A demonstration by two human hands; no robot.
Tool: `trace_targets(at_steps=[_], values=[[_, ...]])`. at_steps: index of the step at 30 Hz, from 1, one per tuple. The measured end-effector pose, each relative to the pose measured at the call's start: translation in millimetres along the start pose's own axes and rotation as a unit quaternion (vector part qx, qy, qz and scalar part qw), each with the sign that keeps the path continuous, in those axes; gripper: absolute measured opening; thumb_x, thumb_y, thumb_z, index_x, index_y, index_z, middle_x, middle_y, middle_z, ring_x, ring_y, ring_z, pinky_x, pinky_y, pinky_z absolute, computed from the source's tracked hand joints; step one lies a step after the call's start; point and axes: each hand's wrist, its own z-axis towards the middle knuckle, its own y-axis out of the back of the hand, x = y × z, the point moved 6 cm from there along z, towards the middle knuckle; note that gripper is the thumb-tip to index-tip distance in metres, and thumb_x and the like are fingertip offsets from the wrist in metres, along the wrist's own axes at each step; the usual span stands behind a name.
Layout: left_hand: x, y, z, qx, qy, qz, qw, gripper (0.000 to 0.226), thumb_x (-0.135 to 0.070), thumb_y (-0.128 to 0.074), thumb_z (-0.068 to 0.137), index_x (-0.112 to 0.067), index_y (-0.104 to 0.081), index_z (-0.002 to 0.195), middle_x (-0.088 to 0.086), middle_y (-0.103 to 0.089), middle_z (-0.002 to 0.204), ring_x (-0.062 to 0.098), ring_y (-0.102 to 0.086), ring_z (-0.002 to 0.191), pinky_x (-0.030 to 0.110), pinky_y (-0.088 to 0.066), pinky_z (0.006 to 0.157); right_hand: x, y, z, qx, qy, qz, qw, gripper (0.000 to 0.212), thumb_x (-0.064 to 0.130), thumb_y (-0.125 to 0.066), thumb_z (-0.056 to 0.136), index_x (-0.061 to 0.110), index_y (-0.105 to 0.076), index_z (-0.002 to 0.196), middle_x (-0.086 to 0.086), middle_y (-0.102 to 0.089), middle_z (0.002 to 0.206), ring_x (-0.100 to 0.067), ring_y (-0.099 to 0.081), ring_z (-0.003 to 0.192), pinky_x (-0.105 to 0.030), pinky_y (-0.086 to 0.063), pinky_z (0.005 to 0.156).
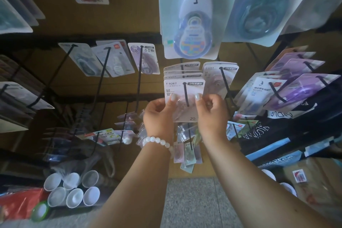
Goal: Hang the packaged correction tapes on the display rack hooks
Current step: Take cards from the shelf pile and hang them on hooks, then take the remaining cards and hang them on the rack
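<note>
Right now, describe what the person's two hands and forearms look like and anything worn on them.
Both forearms are bare, with no sleeves in view. The left hand has a bracelet of round, glossy white beads around its wrist. The right hand wears nothing at the wrist that I can see: no watch, no band. The thumbnails on both hands carry pale, whitish polish. No gloves and no rings are visible.

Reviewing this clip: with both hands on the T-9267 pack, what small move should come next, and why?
Probably slide the T-9267 pack further back along the hook to the packs behind, then let go. The hook already passes through its hole, and the left hand and right hand both pinch it.
</note>
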Motion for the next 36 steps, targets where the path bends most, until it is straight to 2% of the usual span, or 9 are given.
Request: trace_targets(at_steps=[3,6,8,13,18,23,29,33,36], values=[[12,9,-3,-0.015,-0.006,0.012,1.0,0.034,-0.036,-0.074,0.082,-0.012,-0.066,0.105,0.0,-0.071,0.097,0.011,-0.067,0.084,0.016,-0.047,0.065,-13,5,-12,-0.021,-0.013,0.016,1.0,0.017,0.032,-0.062,0.087,0.019,-0.053,0.091,0.015,-0.052,0.077,0.003,-0.05,0.068,0.001,-0.036,0.057],[31,18,-8,-0.022,0.01,0.03,0.999,0.037,-0.038,-0.072,0.082,-0.012,-0.065,0.106,0.005,-0.07,0.1,0.013,-0.065,0.08,0.02,-0.051,0.067,-30,8,-28,-0.015,-0.026,0.01,0.999,0.015,0.03,-0.061,0.087,0.019,-0.052,0.091,0.011,-0.053,0.079,0.001,-0.051,0.069,-0.001,-0.038,0.059],[46,25,-14,-0.032,0.031,0.037,0.998,0.035,-0.038,-0.072,0.083,-0.012,-0.063,0.106,0.005,-0.068,0.097,0.016,-0.062,0.079,0.027,-0.053,0.072,-43,10,-39,-0.004,-0.036,0.0,0.999,0.012,0.029,-0.06,0.088,0.019,-0.053,0.091,0.01,-0.055,0.079,0.001,-0.052,0.07,-0.002,-0.039,0.059],[96,44,-36,-0.052,0.088,0.056,0.993,0.02,-0.03,-0.07,0.085,-0.015,-0.063,0.095,-0.006,-0.061,0.08,0.007,-0.055,0.068,0.021,-0.045,0.063,-84,21,-70,0.006,-0.055,-0.048,0.997,0.009,0.024,-0.059,0.089,0.019,-0.052,0.087,0.006,-0.057,0.079,-0.009,-0.053,0.071,-0.009,-0.033,0.058],[163,62,-46,-0.059,0.131,0.112,0.983,0.018,-0.024,-0.071,0.086,-0.01,-0.064,0.094,-0.002,-0.063,0.079,0.014,-0.057,0.071,0.029,-0.046,0.073,-154,25,-107,0.01,-0.132,-0.078,0.988,0.012,0.027,-0.057,0.09,0.016,-0.054,0.089,0.001,-0.058,0.081,-0.016,-0.054,0.072,-0.014,-0.034,0.056],[224,71,-39,-0.046,0.173,0.163,0.97,0.022,-0.025,-0.069,0.086,-0.008,-0.063,0.098,0.005,-0.065,0.087,0.024,-0.06,0.08,0.033,-0.048,0.076,-225,19,-123,0.032,-0.189,-0.143,0.971,0.014,0.027,-0.056,0.09,0.014,-0.053,0.088,-0.004,-0.059,0.08,-0.027,-0.057,0.076,-0.028,-0.032,0.057],[292,63,-18,-0.001,0.18,0.174,0.968,0.018,-0.024,-0.065,0.089,-0.02,-0.056,0.074,0.001,-0.06,0.073,0.024,-0.057,0.076,0.034,-0.047,0.077,-313,-3,-113,0.072,-0.225,-0.192,0.953,0.025,0.032,-0.058,0.089,0.01,-0.055,0.098,-0.01,-0.067,0.094,-0.024,-0.058,0.079,-0.028,-0.04,0.068],[346,53,5,0.022,0.202,0.172,0.964,0.011,-0.028,-0.061,0.091,-0.017,-0.06,0.093,0.002,-0.063,0.083,0.029,-0.062,0.089,0.039,-0.051,0.086,-371,-29,-103,0.092,-0.26,-0.192,0.942,0.028,0.035,-0.061,0.086,0.01,-0.053,0.096,-0.014,-0.067,0.099,-0.033,-0.062,0.089,-0.03,-0.038,0.068],[386,43,24,0.049,0.225,0.157,0.96,0.02,-0.026,-0.059,0.094,-0.022,-0.056,0.074,-0.001,-0.058,0.075,0.026,-0.057,0.086,0.04,-0.052,0.089,-412,-53,-94,0.104,-0.268,-0.199,0.937,0.035,0.037,-0.064,0.084,0.008,-0.054,0.101,-0.015,-0.067,0.104,-0.034,-0.061,0.094,-0.029,-0.036,0.067]])
